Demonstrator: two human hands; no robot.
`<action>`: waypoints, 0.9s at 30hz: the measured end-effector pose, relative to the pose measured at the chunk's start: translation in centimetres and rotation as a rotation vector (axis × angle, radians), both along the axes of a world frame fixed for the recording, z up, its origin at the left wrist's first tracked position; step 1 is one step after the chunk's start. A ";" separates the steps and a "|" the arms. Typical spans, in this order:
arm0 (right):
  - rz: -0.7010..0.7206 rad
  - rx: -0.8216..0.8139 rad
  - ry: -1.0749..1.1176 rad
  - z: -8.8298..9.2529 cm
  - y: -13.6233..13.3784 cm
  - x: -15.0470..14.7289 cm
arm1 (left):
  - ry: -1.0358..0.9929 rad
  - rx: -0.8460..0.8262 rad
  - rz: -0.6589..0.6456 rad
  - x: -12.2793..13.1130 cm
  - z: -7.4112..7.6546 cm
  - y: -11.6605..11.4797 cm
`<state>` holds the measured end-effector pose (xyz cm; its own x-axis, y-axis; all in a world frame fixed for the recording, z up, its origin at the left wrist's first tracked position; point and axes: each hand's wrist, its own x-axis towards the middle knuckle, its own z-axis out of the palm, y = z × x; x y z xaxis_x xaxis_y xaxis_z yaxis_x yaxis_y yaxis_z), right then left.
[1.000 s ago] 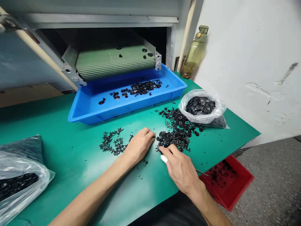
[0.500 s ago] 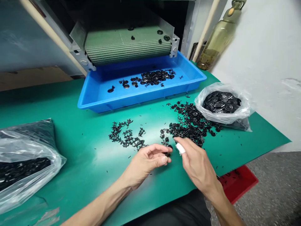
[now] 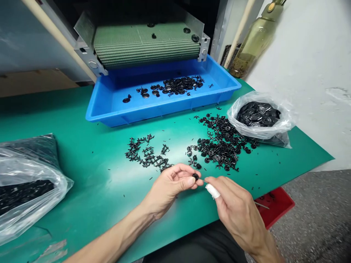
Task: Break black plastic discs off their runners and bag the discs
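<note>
My left hand (image 3: 178,180) pinches a small round black plastic part (image 3: 195,176) between thumb and fingers, just above the table. My right hand (image 3: 236,204), with white wrapping on one finger, is closed around a thin metal tool (image 3: 261,205). The tool's narrow tip points at the black part, close to it or touching; its rear end sticks out behind the hand. Beyond my hands lies a heap of small black parts (image 3: 222,146). Left of that heap is a group of black cross-shaped pieces (image 3: 148,155).
A blue tray (image 3: 164,107) with black discs and bits stands under a green conveyor belt (image 3: 145,44). An open bag of black discs (image 3: 260,135) sits at right, another plastic bag (image 3: 59,182) at left. A red bin (image 3: 282,208) is below the table edge; a bottle (image 3: 252,44) leans at the wall.
My right hand has moved down and its tool tip now meets the area of the left fingers. The round black part shows more clearly in my left hand. The view has shifted slightly.
</note>
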<state>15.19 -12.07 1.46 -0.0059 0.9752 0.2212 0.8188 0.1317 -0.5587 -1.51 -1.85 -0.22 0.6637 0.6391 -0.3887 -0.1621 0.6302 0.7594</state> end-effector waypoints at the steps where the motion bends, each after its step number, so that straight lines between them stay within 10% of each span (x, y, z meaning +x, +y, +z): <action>1: 0.003 0.002 0.005 0.0 -0.1 -0.1 | -0.009 -0.012 0.012 0.0 0.1 0.0; 21: -0.062 0.057 -0.318 0.1 0.1 -2.1 | 0.071 0.088 0.040 0.2 -0.1 -0.3; 27: -0.178 -0.124 0.118 -0.9 1.4 -1.8 | 0.165 0.106 0.228 1.2 -0.1 -1.1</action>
